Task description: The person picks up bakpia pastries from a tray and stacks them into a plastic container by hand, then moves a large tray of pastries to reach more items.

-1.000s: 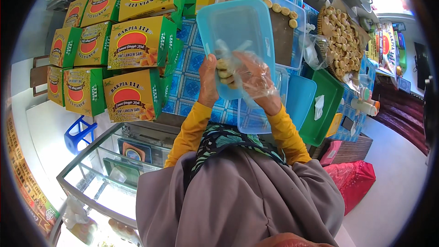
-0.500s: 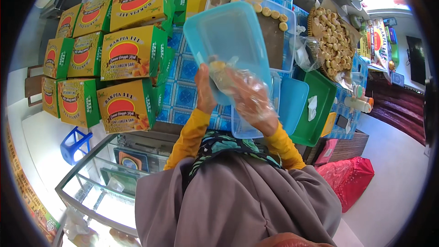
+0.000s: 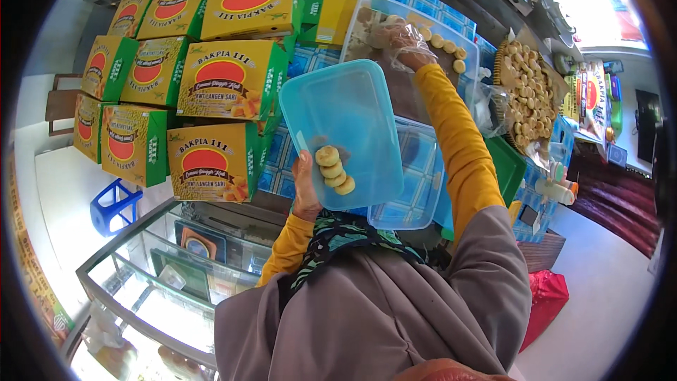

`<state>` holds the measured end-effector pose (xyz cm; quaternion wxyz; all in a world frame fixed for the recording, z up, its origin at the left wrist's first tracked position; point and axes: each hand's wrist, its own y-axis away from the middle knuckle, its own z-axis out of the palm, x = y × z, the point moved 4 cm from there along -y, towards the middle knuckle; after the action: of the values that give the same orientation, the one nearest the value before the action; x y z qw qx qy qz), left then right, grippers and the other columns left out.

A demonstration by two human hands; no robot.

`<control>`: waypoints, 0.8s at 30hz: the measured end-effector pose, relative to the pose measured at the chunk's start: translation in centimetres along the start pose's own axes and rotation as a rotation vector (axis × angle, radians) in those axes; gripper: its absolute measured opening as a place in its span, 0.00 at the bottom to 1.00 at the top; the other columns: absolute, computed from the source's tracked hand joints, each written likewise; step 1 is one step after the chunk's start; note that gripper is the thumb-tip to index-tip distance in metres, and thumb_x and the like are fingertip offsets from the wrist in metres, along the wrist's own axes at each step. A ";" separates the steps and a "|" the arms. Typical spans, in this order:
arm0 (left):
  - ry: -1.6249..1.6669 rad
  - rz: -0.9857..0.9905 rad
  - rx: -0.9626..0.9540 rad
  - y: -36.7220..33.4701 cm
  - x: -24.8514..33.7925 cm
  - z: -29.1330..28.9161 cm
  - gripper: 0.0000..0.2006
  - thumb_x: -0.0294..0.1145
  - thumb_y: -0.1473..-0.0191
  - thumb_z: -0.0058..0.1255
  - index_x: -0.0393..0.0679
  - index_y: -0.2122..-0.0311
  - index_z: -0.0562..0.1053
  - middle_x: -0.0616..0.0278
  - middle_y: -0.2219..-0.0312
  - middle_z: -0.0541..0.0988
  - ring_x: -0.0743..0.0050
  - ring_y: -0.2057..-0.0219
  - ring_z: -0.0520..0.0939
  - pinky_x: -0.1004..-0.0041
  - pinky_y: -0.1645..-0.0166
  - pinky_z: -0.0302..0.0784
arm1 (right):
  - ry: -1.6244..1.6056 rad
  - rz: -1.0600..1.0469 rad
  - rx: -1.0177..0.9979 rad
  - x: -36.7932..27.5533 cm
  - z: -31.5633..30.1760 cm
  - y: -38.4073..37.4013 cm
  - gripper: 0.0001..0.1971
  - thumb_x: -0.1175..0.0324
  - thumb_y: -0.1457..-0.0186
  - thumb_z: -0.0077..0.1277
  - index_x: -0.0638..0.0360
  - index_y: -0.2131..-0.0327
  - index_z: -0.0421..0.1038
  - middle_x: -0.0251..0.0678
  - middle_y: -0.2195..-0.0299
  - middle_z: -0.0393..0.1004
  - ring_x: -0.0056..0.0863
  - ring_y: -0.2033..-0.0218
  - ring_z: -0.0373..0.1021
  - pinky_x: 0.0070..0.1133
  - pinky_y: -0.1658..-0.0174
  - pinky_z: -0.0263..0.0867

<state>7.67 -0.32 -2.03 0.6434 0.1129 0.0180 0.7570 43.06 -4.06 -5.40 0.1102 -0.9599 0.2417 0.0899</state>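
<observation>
My left hand (image 3: 305, 187) grips the lower left rim of a blue plastic container (image 3: 367, 113), held tilted above the table. Inside it, several small round golden pastries (image 3: 331, 169) lie in an overlapping row near that hand. My right hand (image 3: 407, 46), in a clear plastic glove, reaches into a large clear plastic box (image 3: 462, 95) with a brown bottom. There it is at a row of similar round pastries (image 3: 448, 46) along the far side. The glove and blur hide whether its fingers are closed on one.
Yellow and green cardboard boxes (image 3: 226, 81) are stacked on the left. A round basket (image 3: 525, 95) full of pastries stands at the right, near a green tray (image 3: 509, 169). Another clear container (image 3: 405, 215) sits close to my body. A glass display case (image 3: 151, 261) is at lower left.
My gloved right hand has left the blue container and moved up and right into the clear box. The row of pastries in the blue container now shows. My left hand still holds the container.
</observation>
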 end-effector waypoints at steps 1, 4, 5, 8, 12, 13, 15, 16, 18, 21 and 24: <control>-0.015 0.014 0.037 0.1 0.2 0.2 0.33 0.62 0.43 0.40 0.36 0.53 0.62 0.71 0.77 0.55 0.83 0.84 0.51 0.74 0.79 0.48 | 0.067 0.000 -0.017 0.2 0.7 -0.2 0.16 0.68 0.51 0.47 0.55 0.56 0.74 0.46 0.59 0.75 0.44 0.56 0.70 0.33 0.52 0.66; -0.062 0.121 0.171 0.3 1.6 2.2 0.31 0.61 0.43 0.39 0.36 0.56 0.63 0.74 0.79 0.50 0.84 0.85 0.48 0.75 0.79 0.46 | 0.002 0.008 -0.015 0.1 1.1 -0.2 0.14 0.65 0.49 0.48 0.55 0.59 0.75 0.46 0.64 0.77 0.44 0.61 0.72 0.34 0.56 0.67; -0.057 0.129 0.168 0.4 1.8 1.8 0.31 0.61 0.43 0.39 0.36 0.56 0.63 0.74 0.79 0.50 0.84 0.85 0.48 0.75 0.79 0.46 | 0.005 -0.001 -0.016 0.1 1.2 -0.4 0.14 0.65 0.49 0.48 0.55 0.59 0.75 0.46 0.64 0.77 0.44 0.61 0.72 0.34 0.56 0.67; -0.094 -0.002 0.008 0.2 1.9 0.9 0.26 0.67 0.46 0.39 0.53 0.71 0.55 0.75 0.81 0.46 0.82 0.85 0.47 0.75 0.77 0.46 | 0.163 0.312 -0.149 2.4 2.3 -0.5 0.13 0.60 0.47 0.49 0.56 0.63 0.76 0.45 0.69 0.78 0.42 0.67 0.74 0.33 0.60 0.68; 0.002 -0.033 -0.063 -0.6 2.0 1.4 0.25 0.65 0.44 0.37 0.52 0.72 0.55 0.75 0.81 0.47 0.83 0.85 0.46 0.75 0.78 0.45 | -0.285 0.377 0.362 8.6 2.3 -0.4 0.17 0.52 0.49 0.53 0.56 0.70 0.77 0.41 0.69 0.78 0.35 0.66 0.74 0.29 0.60 0.67; 0.024 -0.031 -0.093 -0.7 2.1 1.8 0.24 0.64 0.42 0.36 0.52 0.73 0.53 0.76 0.81 0.46 0.84 0.86 0.45 0.76 0.79 0.44 | -0.185 0.312 0.290 8.8 3.4 -1.5 0.17 0.53 0.51 0.53 0.57 0.68 0.77 0.44 0.67 0.77 0.40 0.63 0.73 0.33 0.57 0.66; -0.034 -0.017 -0.022 -1.2 2.2 2.7 0.24 0.64 0.42 0.36 0.52 0.73 0.53 0.76 0.81 0.45 0.84 0.86 0.45 0.76 0.79 0.44 | -0.017 0.244 0.190 8.9 4.7 -2.7 0.17 0.54 0.54 0.53 0.57 0.66 0.77 0.47 0.65 0.77 0.45 0.60 0.72 0.36 0.54 0.66; -0.097 0.004 0.058 -1.1 2.4 2.5 0.24 0.63 0.42 0.36 0.52 0.74 0.53 0.76 0.82 0.45 0.84 0.86 0.44 0.77 0.80 0.44 | 0.008 0.250 0.172 8.1 5.7 -2.6 0.17 0.54 0.54 0.53 0.57 0.66 0.77 0.46 0.65 0.77 0.45 0.60 0.72 0.36 0.54 0.66; -0.148 0.043 0.140 -1.1 2.9 1.8 0.24 0.63 0.42 0.36 0.53 0.74 0.53 0.76 0.82 0.45 0.84 0.86 0.45 0.77 0.80 0.44 | -0.012 0.267 0.186 6.2 6.3 -2.5 0.18 0.53 0.54 0.53 0.56 0.65 0.77 0.46 0.64 0.77 0.45 0.59 0.72 0.36 0.54 0.66; -0.092 -0.040 0.032 -0.6 2.9 0.8 0.25 0.66 0.44 0.36 0.52 0.73 0.55 0.76 0.82 0.46 0.83 0.85 0.45 0.76 0.78 0.45 | -0.065 0.266 0.227 4.1 7.0 -3.2 0.19 0.52 0.55 0.54 0.55 0.64 0.76 0.46 0.63 0.77 0.45 0.59 0.72 0.37 0.54 0.66; -0.209 -0.062 0.093 -1.4 3.0 2.2 0.25 0.66 0.43 0.36 0.52 0.73 0.55 0.76 0.81 0.46 0.83 0.85 0.45 0.76 0.78 0.46 | -0.095 0.298 0.319 6.7 7.1 -3.3 0.20 0.51 0.56 0.54 0.53 0.62 0.76 0.45 0.62 0.76 0.45 0.59 0.72 0.37 0.53 0.66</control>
<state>9.03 2.61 0.35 0.6587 0.2203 -0.0105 0.7193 49.65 -2.40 -13.20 0.2573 -0.8788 0.3863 0.1110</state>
